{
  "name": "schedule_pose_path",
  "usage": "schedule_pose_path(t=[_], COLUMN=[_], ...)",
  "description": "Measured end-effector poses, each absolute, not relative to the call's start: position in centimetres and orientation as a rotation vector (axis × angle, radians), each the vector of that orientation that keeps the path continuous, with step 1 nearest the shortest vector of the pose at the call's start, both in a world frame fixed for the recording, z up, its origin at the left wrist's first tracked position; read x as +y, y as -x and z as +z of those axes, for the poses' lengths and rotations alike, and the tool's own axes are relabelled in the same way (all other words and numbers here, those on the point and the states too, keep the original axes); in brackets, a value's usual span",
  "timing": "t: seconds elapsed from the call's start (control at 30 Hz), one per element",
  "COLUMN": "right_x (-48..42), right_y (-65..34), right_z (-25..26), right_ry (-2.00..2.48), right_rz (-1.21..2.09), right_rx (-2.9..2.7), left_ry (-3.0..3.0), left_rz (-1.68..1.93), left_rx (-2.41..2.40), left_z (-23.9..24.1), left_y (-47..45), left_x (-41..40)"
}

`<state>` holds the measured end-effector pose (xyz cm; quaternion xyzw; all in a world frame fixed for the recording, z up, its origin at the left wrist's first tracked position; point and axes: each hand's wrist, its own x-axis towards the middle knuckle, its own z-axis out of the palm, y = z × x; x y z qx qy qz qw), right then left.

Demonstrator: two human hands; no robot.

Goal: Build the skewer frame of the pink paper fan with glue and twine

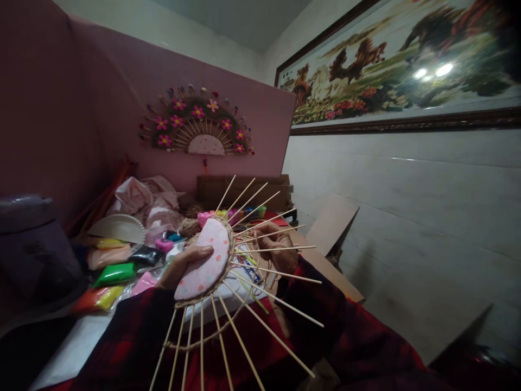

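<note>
My left hand point(185, 265) grips a half-round piece covered in pink flowered cloth point(209, 247), its thumb lying on the face. Thin wooden sticks point(280, 298) fan out from the curved edge of this piece. Brown twine point(205, 341) runs along that edge and loops loosely across the lower sticks. At the right side of the fan, my right hand point(277, 247) is closed among the sticks, its fingers pinched near the twine. What exactly lies between those fingertips is too small to be sure of, though twine strands hang beside them.
On a pink panel hangs a finished-looking fan point(199, 122) with pink flowers. Bags of coloured clay point(116, 274), a paper plate point(118, 228) and crumpled cloth point(140, 198) lie left. Cardboard pieces point(331, 225) lean by the tiled wall, under a framed horse picture point(391, 65).
</note>
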<state>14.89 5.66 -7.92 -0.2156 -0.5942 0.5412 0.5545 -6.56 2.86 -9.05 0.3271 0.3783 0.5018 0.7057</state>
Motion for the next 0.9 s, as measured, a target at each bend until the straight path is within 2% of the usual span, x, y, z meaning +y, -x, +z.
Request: schedule_pose_path(t=[0.9], right_x=[5.7], right_y=[-15.7], right_z=[-8.2], right_ry=[0.513], right_rz=[1.239], right_rx=[-1.408], left_ry=[-0.843], left_rz=[1.162], left_rx=[0.761], left_z=[-8.3], left_y=[5.6], left_x=[1.5])
